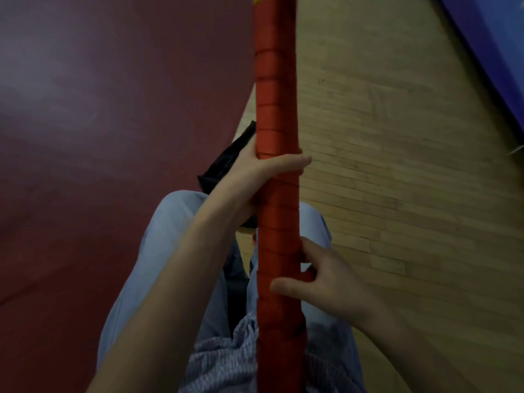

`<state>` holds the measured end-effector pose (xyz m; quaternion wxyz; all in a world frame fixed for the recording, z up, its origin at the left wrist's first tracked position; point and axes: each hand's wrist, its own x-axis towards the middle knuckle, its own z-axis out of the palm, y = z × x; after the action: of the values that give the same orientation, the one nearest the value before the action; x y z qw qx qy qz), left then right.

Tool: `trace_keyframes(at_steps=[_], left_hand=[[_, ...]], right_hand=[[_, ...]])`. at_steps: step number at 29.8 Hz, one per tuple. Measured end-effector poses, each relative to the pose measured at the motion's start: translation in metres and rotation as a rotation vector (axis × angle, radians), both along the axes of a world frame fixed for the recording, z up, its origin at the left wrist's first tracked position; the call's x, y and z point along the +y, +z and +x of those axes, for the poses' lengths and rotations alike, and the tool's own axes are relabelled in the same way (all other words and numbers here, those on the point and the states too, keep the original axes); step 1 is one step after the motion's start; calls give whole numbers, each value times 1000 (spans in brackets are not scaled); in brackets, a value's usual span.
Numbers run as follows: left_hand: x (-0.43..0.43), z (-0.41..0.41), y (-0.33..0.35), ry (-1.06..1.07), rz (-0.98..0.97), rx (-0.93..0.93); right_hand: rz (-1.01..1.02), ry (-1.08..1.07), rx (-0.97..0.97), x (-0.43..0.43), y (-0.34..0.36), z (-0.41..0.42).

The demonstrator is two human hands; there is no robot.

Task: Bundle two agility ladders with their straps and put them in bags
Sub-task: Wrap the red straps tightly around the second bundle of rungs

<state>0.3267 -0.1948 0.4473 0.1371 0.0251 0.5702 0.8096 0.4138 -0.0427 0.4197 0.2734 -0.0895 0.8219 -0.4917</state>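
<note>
A long agility ladder bundle (276,109), wound all over with red strap, stands upright in front of me and runs from the top edge to the bottom of the view. My left hand (255,177) grips it about halfway up, thumb across the front. Lower down, my right hand (320,276) holds its right side, thumb on the front and fingers curled behind. A yellow-green bit shows at the bundle's top end. A black bag (226,163) lies on the floor behind my left hand, partly hidden.
My knees in light blue trousers (158,251) are below the bundle. The floor is dark red mat (99,109) on the left and pale wood (397,165) on the right. A blue mat (493,43) fills the top right corner.
</note>
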Motion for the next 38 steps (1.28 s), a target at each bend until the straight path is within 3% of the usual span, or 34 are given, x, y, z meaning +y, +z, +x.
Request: trace_keyframes(at_steps=[4, 8, 12, 14, 16, 18, 20, 25, 28, 29, 31, 34, 36, 38], left_hand=[[3, 7, -6, 82, -8, -66], [-6, 5, -12, -179, 421, -99], [9, 0, -19, -529, 867, -124], [16, 1, -20, -608, 933, -115], [20, -3, -21, -655, 946, -98], [20, -5, -25, -691, 958, -136], [22, -2, -28, -636, 879, -135], [22, 5, -23, 7, 36, -149], [33, 6, -26, 196, -84, -160], [32, 6, -26, 191, -88, -168], [26, 3, -26, 76, -35, -174], [24, -1, -29, -135, 240, -195], [29, -3, -34, -267, 498, -188], [33, -4, -37, -434, 796, -191]], right_hand=[[228, 263, 193, 8, 7, -1], [361, 481, 671, 26, 16, -13], [302, 545, 805, 32, 20, -25], [307, 519, 697, 29, 20, -25], [241, 449, 358, 25, 18, -23], [-2, 329, -7, 25, 11, -17], [-110, 235, -99, 26, 7, -12], [-174, 119, -158, 26, -1, -8], [-108, 123, -110, 26, -7, -8], [-52, 178, -31, 25, -3, -9], [168, 340, 347, 27, 7, -18], [299, 503, 866, 33, 23, -36], [311, 527, 990, 39, 29, -48], [309, 508, 881, 38, 32, -52]])
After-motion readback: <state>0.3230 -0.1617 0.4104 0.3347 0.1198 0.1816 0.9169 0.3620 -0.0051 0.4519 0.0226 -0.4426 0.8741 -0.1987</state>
